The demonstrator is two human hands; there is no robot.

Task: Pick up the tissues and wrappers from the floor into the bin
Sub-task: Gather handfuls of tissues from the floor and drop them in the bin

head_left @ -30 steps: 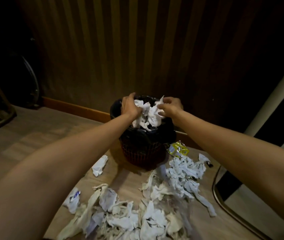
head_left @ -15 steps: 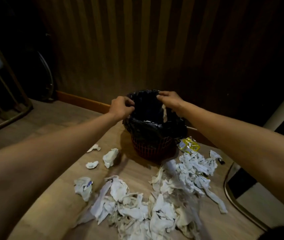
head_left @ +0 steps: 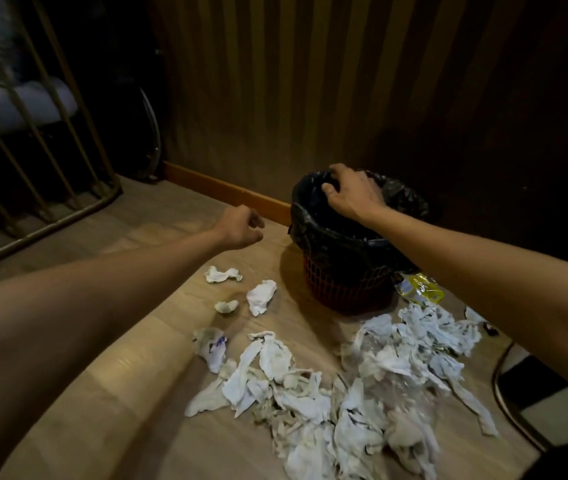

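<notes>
A red mesh bin lined with a black bag stands on the wooden floor by the wall. My right hand rests over the bin's mouth, fingers curled on the bag's far rim. My left hand hovers left of the bin, empty, its fingers loosely curled. A big heap of crumpled white tissues covers the floor in front of the bin. Three small tissue balls lie apart to the left. A yellow wrapper lies right of the bin.
A striped wall with an orange skirting board runs behind the bin. A metal barred frame stands at the left. A curved metal edge and a black-and-white surface sit at the right.
My left hand has let go of the bag's rim and drawn back to the left. My right hand has shifted across the bin's mouth. The view has swung right and downward.
</notes>
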